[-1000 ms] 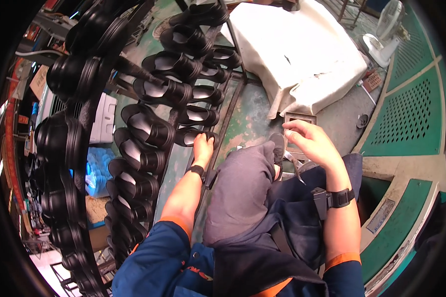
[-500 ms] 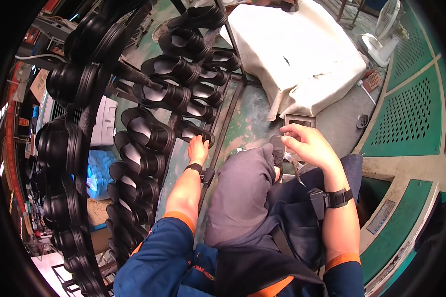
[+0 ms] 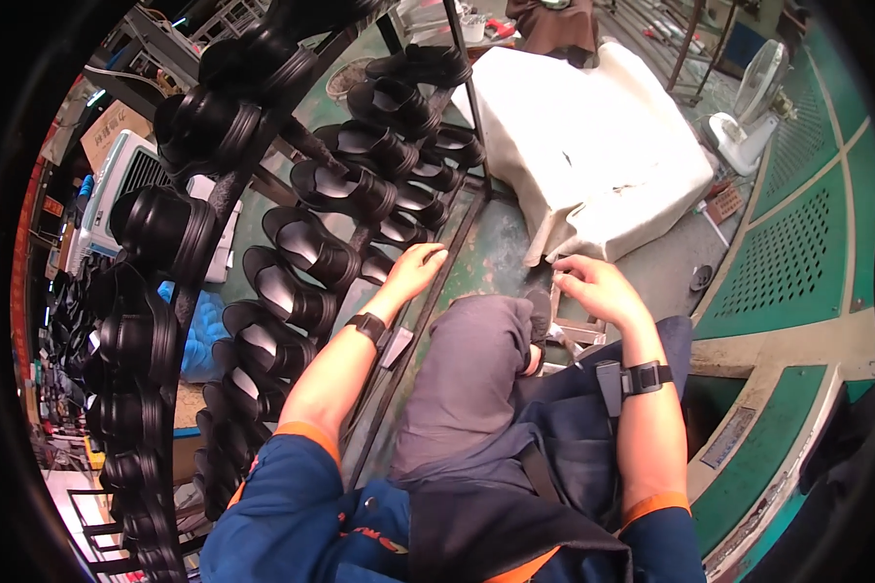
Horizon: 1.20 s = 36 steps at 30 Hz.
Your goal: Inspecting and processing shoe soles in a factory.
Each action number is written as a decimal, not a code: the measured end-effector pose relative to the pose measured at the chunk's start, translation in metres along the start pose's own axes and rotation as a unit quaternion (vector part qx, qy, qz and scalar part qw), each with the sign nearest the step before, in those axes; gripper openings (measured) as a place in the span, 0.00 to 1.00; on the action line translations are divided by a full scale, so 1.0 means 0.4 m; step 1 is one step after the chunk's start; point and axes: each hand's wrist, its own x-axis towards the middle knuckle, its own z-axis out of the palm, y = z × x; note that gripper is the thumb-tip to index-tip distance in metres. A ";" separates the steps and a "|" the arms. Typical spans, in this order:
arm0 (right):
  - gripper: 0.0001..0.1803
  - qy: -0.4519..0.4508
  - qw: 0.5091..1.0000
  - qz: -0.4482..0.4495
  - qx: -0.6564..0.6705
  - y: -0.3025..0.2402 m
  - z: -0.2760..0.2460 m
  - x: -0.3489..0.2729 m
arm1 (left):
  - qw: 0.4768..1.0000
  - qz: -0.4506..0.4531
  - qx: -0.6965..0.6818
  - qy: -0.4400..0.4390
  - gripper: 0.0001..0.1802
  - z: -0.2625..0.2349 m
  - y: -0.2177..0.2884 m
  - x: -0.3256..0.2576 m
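Observation:
My left hand (image 3: pixel 413 272) reaches out to a rack (image 3: pixel 292 146) hung with several black sandals (image 3: pixel 311 248); its fingers lie against a lower black sandal (image 3: pixel 379 262) on the rack. My right hand (image 3: pixel 593 287) rests by my raised knee (image 3: pixel 476 335), fingers curled on a small metal frame (image 3: pixel 574 321) next to a white cloth-covered block (image 3: pixel 593 165). What the right fingers pinch is hidden. Both wrists wear black bands.
More racks of black sandals (image 3: pixel 136 340) fill the left side. A white fan (image 3: pixel 753 107) stands at the upper right on a green perforated floor (image 3: pixel 797 253). A white machine housing (image 3: pixel 126 185) sits behind the rack.
My left hand has moved up and forward from beside my knee onto the sandals on the rack. My right hand has stayed at the metal frame.

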 end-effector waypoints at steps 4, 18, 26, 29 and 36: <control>0.23 -0.006 1.000 0.020 0.002 0.017 0.007 0.000 | 0.980 0.098 -0.143 -0.093 0.20 -0.040 0.263 -0.027; 0.20 -0.102 0.979 -0.043 -0.172 -0.258 -0.205 -0.101 | 0.972 0.149 -0.016 -0.182 0.16 0.013 0.431 -0.087; 0.26 0.076 0.974 -0.094 -0.194 -0.264 -0.663 -0.705 | 0.977 0.122 -0.082 -0.155 0.14 -0.003 0.346 -0.082; 0.22 0.269 0.963 -0.009 -0.009 -0.123 -0.759 -1.003 | 0.980 0.146 -0.080 -0.112 0.13 -0.016 0.350 -0.108; 0.21 0.825 0.452 -0.007 0.340 0.328 -0.840 -1.476 | 0.972 0.205 0.065 -0.095 0.16 -0.027 0.409 -0.134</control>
